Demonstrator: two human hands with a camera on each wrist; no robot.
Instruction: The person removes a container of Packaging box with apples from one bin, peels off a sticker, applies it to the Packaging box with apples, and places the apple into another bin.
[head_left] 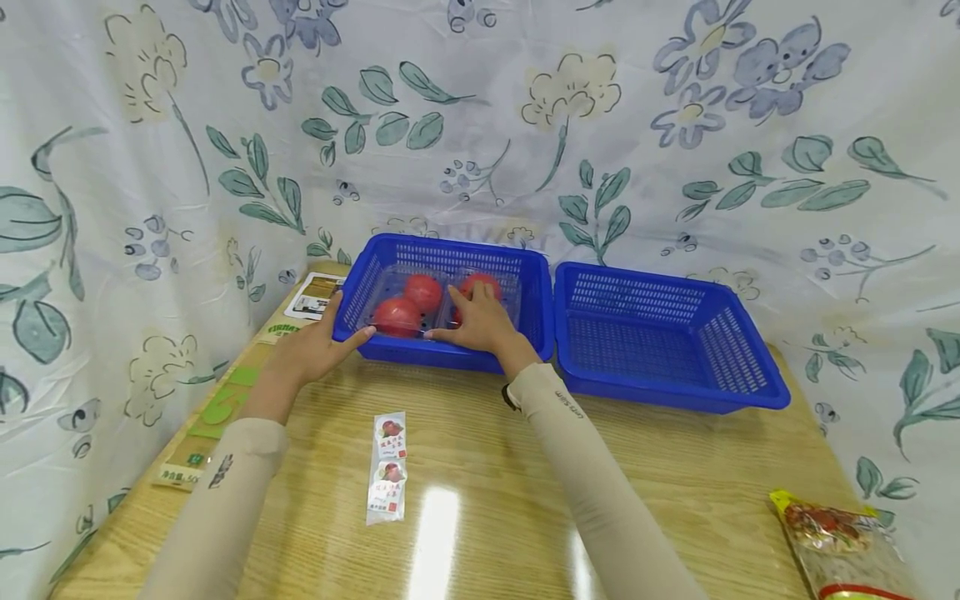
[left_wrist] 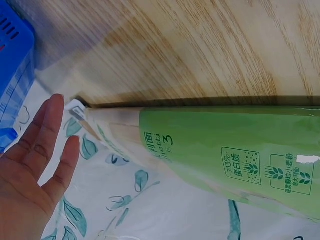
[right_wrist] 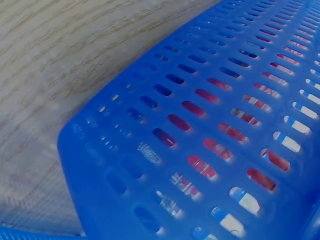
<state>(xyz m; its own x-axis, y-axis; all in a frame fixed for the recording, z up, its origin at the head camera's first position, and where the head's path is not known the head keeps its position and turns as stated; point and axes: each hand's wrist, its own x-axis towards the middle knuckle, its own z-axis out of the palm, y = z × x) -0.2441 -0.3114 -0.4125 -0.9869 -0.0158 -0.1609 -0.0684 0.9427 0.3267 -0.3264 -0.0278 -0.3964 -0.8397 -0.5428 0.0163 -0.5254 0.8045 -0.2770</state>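
Two clear plastic boxes sit side by side in the left blue basket (head_left: 442, 354). Red round fruits (head_left: 397, 317) show in the left clear box (head_left: 381, 286); more red fruit (head_left: 480, 282) is in the right one, partly hidden under my right hand (head_left: 480, 323). That hand reaches over the basket's front rim, thumb and index finger spread, fingertips at the right box and its fruit. At the basket's front left corner is my left hand (head_left: 315, 343), thumb toward the rim. In the left wrist view its fingers (left_wrist: 45, 120) are extended with nothing between them.
An empty blue basket (head_left: 675, 392) stands to the right. Two fruit stickers (head_left: 387, 468) lie on the wooden table (head_left: 480, 450). Along the left edge lie a green package (head_left: 221, 407) and a white card (head_left: 313, 295). A clear food bag (head_left: 843, 542) lies at front right, and a floral curtain (head_left: 487, 125) hangs behind.
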